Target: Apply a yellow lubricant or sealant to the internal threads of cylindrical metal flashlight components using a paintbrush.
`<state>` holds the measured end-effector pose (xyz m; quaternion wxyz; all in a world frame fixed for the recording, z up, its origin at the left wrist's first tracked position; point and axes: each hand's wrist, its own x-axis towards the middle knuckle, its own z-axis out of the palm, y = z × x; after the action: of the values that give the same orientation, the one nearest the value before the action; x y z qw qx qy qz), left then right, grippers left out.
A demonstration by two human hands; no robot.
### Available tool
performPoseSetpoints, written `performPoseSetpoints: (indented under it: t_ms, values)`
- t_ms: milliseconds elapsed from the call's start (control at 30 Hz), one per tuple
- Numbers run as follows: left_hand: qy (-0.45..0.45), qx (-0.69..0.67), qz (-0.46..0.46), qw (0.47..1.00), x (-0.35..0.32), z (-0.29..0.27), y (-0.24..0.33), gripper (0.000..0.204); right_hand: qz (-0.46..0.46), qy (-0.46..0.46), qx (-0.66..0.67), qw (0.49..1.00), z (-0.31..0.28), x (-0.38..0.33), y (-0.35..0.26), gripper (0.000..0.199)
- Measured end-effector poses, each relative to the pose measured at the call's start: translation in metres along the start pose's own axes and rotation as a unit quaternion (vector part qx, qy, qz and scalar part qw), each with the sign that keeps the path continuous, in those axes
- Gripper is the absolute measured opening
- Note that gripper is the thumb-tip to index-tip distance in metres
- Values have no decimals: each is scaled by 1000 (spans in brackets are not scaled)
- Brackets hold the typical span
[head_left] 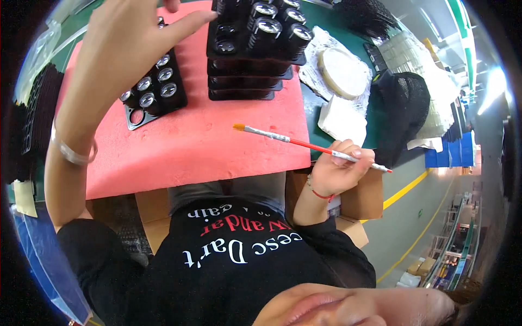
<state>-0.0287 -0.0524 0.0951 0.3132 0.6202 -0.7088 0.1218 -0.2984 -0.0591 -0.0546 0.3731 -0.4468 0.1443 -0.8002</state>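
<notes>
Head view, looking down past a black shirt to a pink foam mat [206, 146] laid on a green bench [326, 22]. Left hand [122, 46] raised high over the mat's far left part, forearm rising steeply from the near left edge, clear bangle [70, 152] on the wrist, palm turned away, fingers [187, 24] stretched out loosely toward the stacked black trays [247, 65] at the mat's far edge, fingertip just short of or brushing the top tray's left rim; cannot tell which. Nothing gripped in that hand. Under it, a single flat black tray [155, 92] of round glass lenses near the mat's far left, partly hidden by the hand. Top of the stack loaded with dark cylindrical lens parts [266, 27]. Right hand [342, 171] low, just off the mat's near right corner, wrist bent, red cord at the wrist, fingers curled shut around the red handle of a thin paintbrush [304, 144]; brush lying nearly level, orange bristle tip pointing left over the mat's right edge, handle end poking out to the right. On the bench right of the mat, a round pale disc [342, 73] on white wrapping, then a black mesh cap [408, 103].
</notes>
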Motion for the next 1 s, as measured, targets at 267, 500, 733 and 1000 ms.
performPoseSetpoints:
  t_ms: [267, 500, 733, 1000]
  values:
    - [-33, -22, -63, 997, 22, 33, 1, 33, 85, -20, 22, 996, -4, 6, -9, 26]
    - [47, -44, 22, 998, 12, 31, -8, 28, -57, -45, -93, 993, -21, 30, -33, 27]
    - [-68, -240, 89, 964, -65, 7, 17, 40, -231, -52, -413, 879, -44, 74, -42, 26]
    - [-97, -340, -192, 915, -153, 40, 14, 31, -150, -89, -463, 869, -53, 85, -40, 14]
